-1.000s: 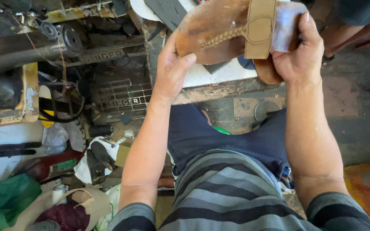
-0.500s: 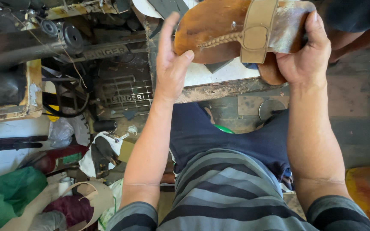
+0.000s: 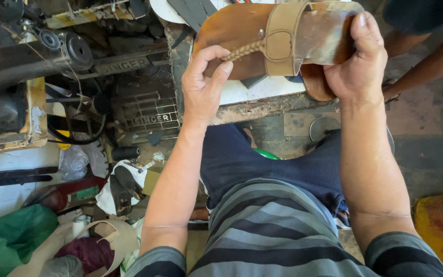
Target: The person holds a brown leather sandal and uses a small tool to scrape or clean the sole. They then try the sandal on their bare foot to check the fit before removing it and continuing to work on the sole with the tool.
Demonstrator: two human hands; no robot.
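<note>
Leather sandal (image 3: pixel 242 31), tan, with broad cross strap (image 3: pixel 281 38) and braided thong (image 3: pixel 244 50): held up over the workbench edge (image 3: pixel 262 105). Left hand (image 3: pixel 203 84) grips the heel end, thumb pressing the braid. Right hand (image 3: pixel 357 61) clasps the toe end, fingers wrapped over. Handling note: firm support at both ends likely keeps the sole steady for checking the strap. Surroundings: black sewing machine (image 3: pixel 73 51) at left, scraps below.

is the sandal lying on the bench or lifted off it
Lifted. Both hands hold the brown leather sandal above the bench: left hand at one end, right hand at the other.
</note>
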